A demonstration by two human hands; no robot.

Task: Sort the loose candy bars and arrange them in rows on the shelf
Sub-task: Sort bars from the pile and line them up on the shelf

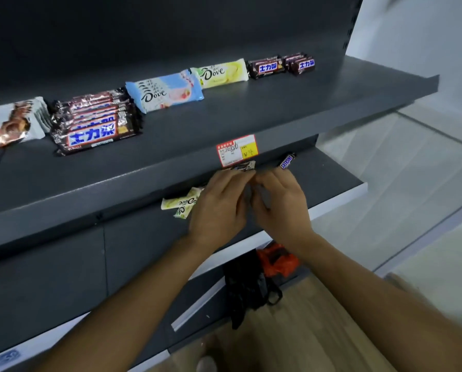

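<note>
Upper shelf (251, 114), dark grey metal, lined along its back with sorted candy. From the left: a silver-white Dove stack (9, 124) printed with brown chocolate swirls; just beside it a fanned stack of brown Snickers bars (95, 122), glossy wrappers with blue Chinese lettering on white edged in red; then a pale blue Dove bar (165, 89) with pink fruit artwork; touching its right end, a pale yellow-green Dove bar (221, 72); farther right, 2 small groups of short Snickers bars (280, 65), set close together. Red and yellow price tag (237, 150) stuck on the shelf's front edge.

Lower shelf (329, 173), same grey, partly hidden under the upper one. Loose there: 2 yellow-green Dove bars (182, 204) overlapping at an angle beside the left hand (219, 208), and 1 small Snickers with English lettering (287, 161) lying slantwise above the right hand (280, 208).

Both hands drawn together, fingertips meeting over a light wrapper (244, 166) just under the price tag; fingers curled inward, apparently pinching it, though blurred and half hidden, so cannot tell for sure.

Black and orange bags (262, 275) on the wooden floor below.
</note>
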